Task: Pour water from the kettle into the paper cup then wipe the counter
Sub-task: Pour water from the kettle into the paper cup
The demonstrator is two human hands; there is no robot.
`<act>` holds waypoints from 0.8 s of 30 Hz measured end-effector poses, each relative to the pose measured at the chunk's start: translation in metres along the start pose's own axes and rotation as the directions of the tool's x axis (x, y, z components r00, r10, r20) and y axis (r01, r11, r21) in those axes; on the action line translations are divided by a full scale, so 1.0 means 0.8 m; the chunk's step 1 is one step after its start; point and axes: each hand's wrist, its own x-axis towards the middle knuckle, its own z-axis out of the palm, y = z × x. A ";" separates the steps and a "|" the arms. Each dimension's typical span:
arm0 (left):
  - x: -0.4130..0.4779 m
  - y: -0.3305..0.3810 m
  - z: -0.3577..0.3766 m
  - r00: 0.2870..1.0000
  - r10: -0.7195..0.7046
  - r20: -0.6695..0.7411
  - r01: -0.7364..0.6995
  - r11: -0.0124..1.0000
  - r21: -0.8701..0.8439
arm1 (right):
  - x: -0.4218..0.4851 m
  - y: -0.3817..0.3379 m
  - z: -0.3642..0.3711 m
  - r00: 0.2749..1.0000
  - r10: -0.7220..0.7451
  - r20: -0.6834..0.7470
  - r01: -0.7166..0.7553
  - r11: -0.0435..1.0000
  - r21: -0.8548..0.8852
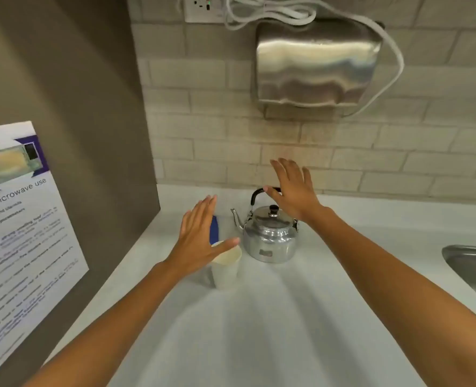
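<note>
A small shiny metal kettle (268, 240) with a black handle and black lid knob stands on the white counter (259, 331), spout pointing left. A white paper cup (227, 268) stands upright just left of it. A blue cloth (215, 227) lies behind the cup, mostly hidden by my left hand. My left hand (199, 240) hovers flat over the cup, fingers apart, holding nothing. My right hand (294, 188) is spread above the kettle's handle, thumb near the handle's top, not gripping it.
A steel sink (471, 263) is set into the counter at the right. A steel hand dryer (316, 62) with a white cable hangs on the tiled wall above. A brown panel with a microwave notice (22, 233) bounds the left side.
</note>
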 end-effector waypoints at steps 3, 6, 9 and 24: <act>-0.012 -0.001 0.008 0.997 -0.054 0.055 0.059 0.995 -0.081 | 0.010 0.018 0.014 0.997 0.017 0.075 -0.016 1.000 -0.004; -0.032 -0.006 0.019 0.987 -0.125 0.102 0.144 0.968 -0.206 | 0.021 0.034 0.035 0.988 0.070 0.136 -0.074 0.997 0.029; -0.049 -0.011 0.026 0.974 -0.173 0.149 0.210 0.935 -0.285 | 0.035 0.043 0.051 0.974 0.158 0.165 -0.175 0.980 0.097; -0.047 -0.030 0.099 0.903 -0.374 0.212 0.427 0.721 -0.546 | 0.067 0.053 0.071 0.902 0.393 0.181 -0.432 0.822 0.370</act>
